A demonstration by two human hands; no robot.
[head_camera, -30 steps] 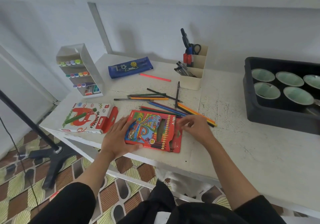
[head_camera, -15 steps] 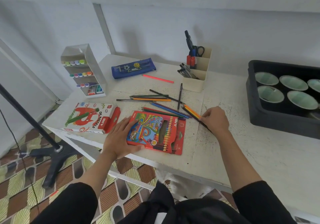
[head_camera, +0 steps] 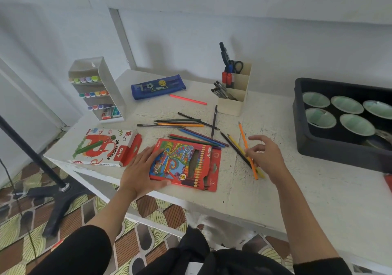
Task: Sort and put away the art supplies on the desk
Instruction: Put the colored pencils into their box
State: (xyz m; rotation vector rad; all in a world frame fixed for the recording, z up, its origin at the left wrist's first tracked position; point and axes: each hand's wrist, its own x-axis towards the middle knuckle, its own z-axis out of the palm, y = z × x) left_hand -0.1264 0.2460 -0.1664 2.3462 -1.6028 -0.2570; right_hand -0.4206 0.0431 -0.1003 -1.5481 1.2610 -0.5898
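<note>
Along a pale wall (head_camera: pixel 275 47) we list one white surface (head_camera: pixel 275 194), and a tripod (head_camera: pixel 31 151) on the patterned floor (head_camera: pixel 21 221).

- At the back: marker rack (head_camera: pixel 106 88), blue pencil case (head_camera: pixel 158 86), pen holder (head_camera: pixel 235 102).
- On the right: black tray (head_camera: pixel 318 147) of bowls.
- Near the front edge: oil pastels box (head_camera: pixel 101 147), colour pencil box (head_camera: pixel 186 164), with loose pencils (head_camera: pixel 186 124) scattered behind.
- Left hand (head_camera: pixel 140 170): flat, fingers straight, pressing on the colour pencil box.
- Right hand (head_camera: pixel 269 155): fingers spread and relaxed, fingertips on the orange pencil (head_camera: pixel 241 132).

Half a second ago the right hand lay bunched over the pencils. The orange pencil has since swung away from the yellow pencil (head_camera: pixel 233 142). The left hand is unchanged.
</note>
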